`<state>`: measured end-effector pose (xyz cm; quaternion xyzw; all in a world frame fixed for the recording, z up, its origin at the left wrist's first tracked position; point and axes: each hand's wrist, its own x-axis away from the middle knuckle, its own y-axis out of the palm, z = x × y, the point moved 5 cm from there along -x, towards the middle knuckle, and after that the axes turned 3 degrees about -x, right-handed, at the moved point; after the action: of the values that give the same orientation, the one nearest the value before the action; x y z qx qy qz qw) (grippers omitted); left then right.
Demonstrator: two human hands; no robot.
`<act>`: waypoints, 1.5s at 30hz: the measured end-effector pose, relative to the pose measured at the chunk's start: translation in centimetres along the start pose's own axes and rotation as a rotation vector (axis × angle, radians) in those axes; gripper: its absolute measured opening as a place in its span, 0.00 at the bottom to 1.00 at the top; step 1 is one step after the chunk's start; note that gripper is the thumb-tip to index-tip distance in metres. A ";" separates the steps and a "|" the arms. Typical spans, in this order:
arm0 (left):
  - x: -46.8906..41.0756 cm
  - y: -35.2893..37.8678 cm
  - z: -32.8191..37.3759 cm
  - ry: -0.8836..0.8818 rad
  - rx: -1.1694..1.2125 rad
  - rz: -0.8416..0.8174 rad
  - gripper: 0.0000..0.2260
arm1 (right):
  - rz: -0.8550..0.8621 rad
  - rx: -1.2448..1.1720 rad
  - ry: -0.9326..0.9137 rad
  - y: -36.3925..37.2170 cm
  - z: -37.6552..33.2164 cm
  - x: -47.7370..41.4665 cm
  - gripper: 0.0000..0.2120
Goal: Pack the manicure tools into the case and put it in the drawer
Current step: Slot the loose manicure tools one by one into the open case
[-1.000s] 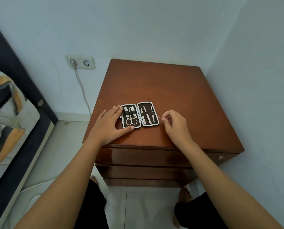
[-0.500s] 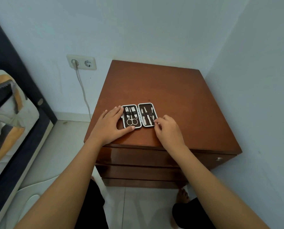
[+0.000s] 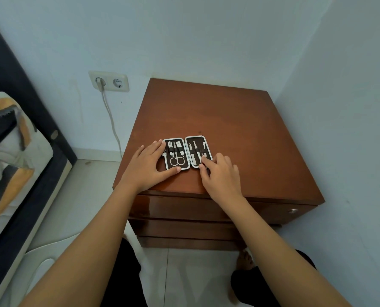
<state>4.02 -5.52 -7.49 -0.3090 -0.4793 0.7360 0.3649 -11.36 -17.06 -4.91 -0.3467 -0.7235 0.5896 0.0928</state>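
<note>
A small manicure case [image 3: 197, 141] lies open on the brown wooden nightstand [image 3: 228, 116], near its front edge. Scissors [image 3: 177, 161] and several metal tools sit under the straps in both halves. My left hand [image 3: 148, 168] braces the case's left half, fingers on its left edge and thumb along its front edge. My right hand [image 3: 221, 177] is at the lower right corner of the right half, fingertips pinched on a thin metal tool that is mostly hidden by them. The top drawer [image 3: 184, 208] below is closed.
The nightstand stands in a corner, with walls behind it and to its right. A drawer knob [image 3: 292, 210] shows at the right front. A wall socket [image 3: 109, 82] with a plugged cable is to the left, and a bed [image 3: 11, 156] further left. My knees are below.
My right hand has moved left from beside the case onto the right half's lower corner, carrying the thin tool. My left hand has stayed on the case.
</note>
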 end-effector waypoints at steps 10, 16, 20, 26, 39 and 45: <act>0.0 0.0 0.0 0.005 0.001 0.000 0.44 | -0.133 0.090 -0.016 0.7 0.7 0.1 0.21; 0.0 -0.1 0.0 0.002 -0.007 -0.005 0.45 | -0.021 -0.031 -0.044 0.1 1.3 1.4 0.18; 0.0 0.0 0.0 0.006 0.011 -0.001 0.46 | 0.024 0.008 -0.060 0.2 1.3 1.8 0.16; 0.0 -0.1 0.0 0.003 0.013 0.000 0.46 | 0.000 0.095 -0.068 0.4 0.7 1.0 0.16; -0.7 -0.7 -0.2 -0.062 0.141 -0.036 0.48 | 0.012 -0.302 0.135 -0.2 2.0 0.0 0.14; -2.0 -1.1 0.3 -0.070 0.137 -0.132 0.47 | -0.104 -0.327 0.342 0.0 2.8 -2.3 0.06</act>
<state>5.09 -7.02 -6.12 -0.2251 -0.4596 0.7517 0.4161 -11.13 -20.68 -5.08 -0.4143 -0.8000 0.3918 0.1868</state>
